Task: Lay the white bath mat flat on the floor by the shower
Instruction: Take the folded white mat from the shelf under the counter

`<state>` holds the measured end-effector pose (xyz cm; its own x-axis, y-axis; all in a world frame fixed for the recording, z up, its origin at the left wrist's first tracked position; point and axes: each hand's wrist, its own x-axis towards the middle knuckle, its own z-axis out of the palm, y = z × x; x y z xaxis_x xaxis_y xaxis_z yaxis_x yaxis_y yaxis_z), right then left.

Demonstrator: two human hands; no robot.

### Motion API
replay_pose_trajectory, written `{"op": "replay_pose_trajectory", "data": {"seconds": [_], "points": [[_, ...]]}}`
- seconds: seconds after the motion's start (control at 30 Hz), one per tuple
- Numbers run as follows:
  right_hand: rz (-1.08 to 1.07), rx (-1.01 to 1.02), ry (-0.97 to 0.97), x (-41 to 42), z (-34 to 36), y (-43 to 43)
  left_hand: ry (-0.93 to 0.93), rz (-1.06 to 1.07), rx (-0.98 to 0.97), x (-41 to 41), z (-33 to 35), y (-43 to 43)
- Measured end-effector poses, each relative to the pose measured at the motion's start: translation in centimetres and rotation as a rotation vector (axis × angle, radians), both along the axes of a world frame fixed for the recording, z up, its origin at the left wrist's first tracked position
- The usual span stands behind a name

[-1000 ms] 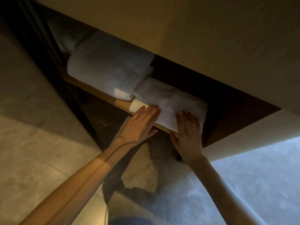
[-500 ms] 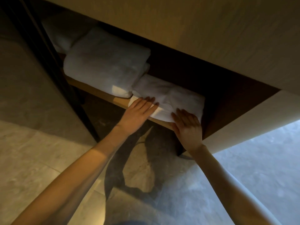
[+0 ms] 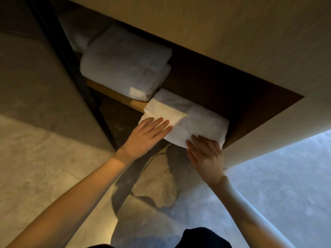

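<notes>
The folded white bath mat [image 3: 197,122] lies on a low wooden shelf [image 3: 107,91] under a counter, and its front part hangs out past the shelf's edge. My left hand [image 3: 148,133] rests on the mat's front left corner with the fingers flat on top and the thumb hidden below. My right hand [image 3: 204,154] holds the mat's front right edge, fingers on top, close to the side wall of the recess.
A thicker folded white towel [image 3: 125,68] sits on the same shelf to the left, touching the mat. The counter front [image 3: 232,33] overhangs the shelf. A dark metal post [image 3: 71,59] stands at left. Stone floor tiles [image 3: 44,167] lie below.
The mat has slid forward out of the shelf and now overhangs its edge. Both hands came back toward me with it.
</notes>
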<state>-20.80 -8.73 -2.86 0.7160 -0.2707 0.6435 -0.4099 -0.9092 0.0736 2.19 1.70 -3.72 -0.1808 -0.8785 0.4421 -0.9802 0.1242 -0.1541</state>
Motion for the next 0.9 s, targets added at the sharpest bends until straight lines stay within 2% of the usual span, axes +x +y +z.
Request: {"op": "replay_pose_trajectory", "data": {"seconds": [0.13, 0.2, 0.27, 0.37, 0.5, 0.63, 0.73, 0.9], "points": [[-0.033, 0.074, -0.023, 0.2, -0.6, 0.7, 0.014, 0.027, 0.002, -0.1, -0.2, 0.6], [-0.047, 0.128, -0.026, 0.4, -0.4, 0.7, 0.085, 0.120, 0.034, 0.2, 0.1, 0.4], [-0.058, 0.201, -0.021, 0.5, 0.1, 0.9, 0.223, 0.239, 0.088, 0.8, 0.2, 0.2], [-0.119, 0.414, -0.095, 0.1, 1.3, 1.8, 0.491, 0.362, 0.142, 0.9, 0.2, 0.4], [-0.326, 0.649, -0.256, -1.3, 2.8, 1.9, 0.949, 0.357, 0.255, 0.8, 1.1, 0.2], [-0.489, 0.668, -0.075, -1.9, 3.0, 1.2, 1.187, 0.256, 0.278, 1.4, 1.9, -0.3], [-0.599, 0.826, 0.002, -2.2, 3.5, 0.7, 1.482, 0.324, 0.220, 2.2, 2.3, -0.9], [-0.497, 1.115, 0.047, -2.2, 3.8, 0.0, 1.529, 0.311, 0.274, 2.3, 4.5, -2.3]]}}
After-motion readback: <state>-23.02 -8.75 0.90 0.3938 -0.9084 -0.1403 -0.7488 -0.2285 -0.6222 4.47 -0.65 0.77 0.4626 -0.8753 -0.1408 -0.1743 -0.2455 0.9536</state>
